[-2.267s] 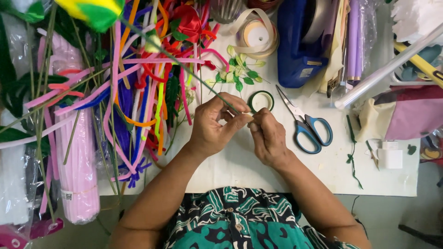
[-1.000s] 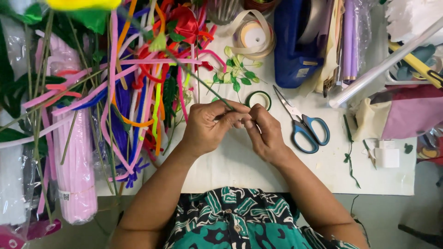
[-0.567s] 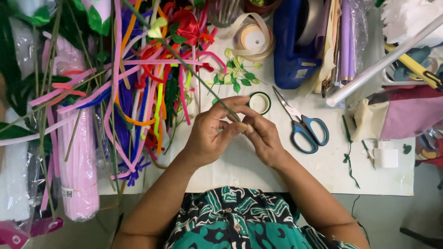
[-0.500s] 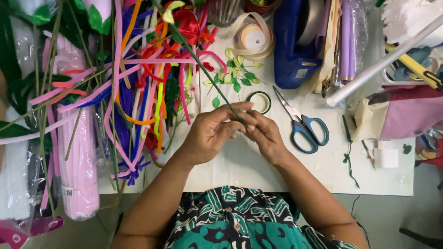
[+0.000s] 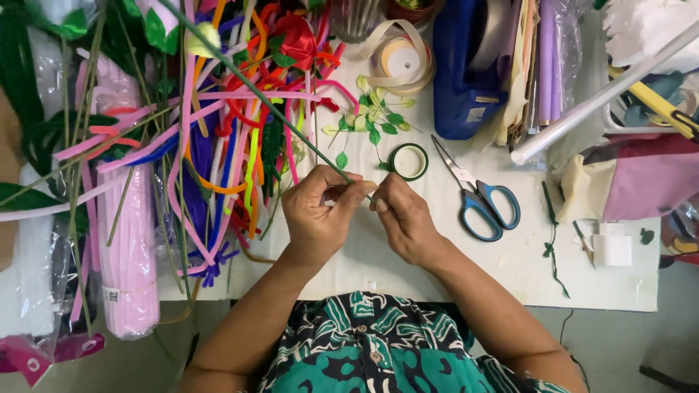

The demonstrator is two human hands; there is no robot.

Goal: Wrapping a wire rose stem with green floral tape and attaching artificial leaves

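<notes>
My left hand (image 5: pixel 317 212) and my right hand (image 5: pixel 404 218) meet over the white table (image 5: pixel 510 262), fingertips pinched together on the lower end of a long green wire stem (image 5: pixel 255 91). The stem slants up and to the left across the pile of coloured pipe cleaners (image 5: pixel 218 145). Just beyond my right hand lies a small roll of green floral tape (image 5: pixel 408 161). The exact point where my fingers grip is hidden between them.
Blue-handled scissors (image 5: pixel 477 196) lie right of my hands. A blue tape dispenser (image 5: pixel 466 73) and a cream ribbon roll (image 5: pixel 400 58) stand at the back. Small artificial leaves (image 5: pixel 371 120), a pink pipe-cleaner bundle (image 5: pixel 127 269), a clear tube (image 5: pixel 604 91) and paper scraps crowd the edges.
The stem's far end has swung left and upward over the pipe cleaners. My hands have stayed together at the same spot, fingers shifting slightly along the stem.
</notes>
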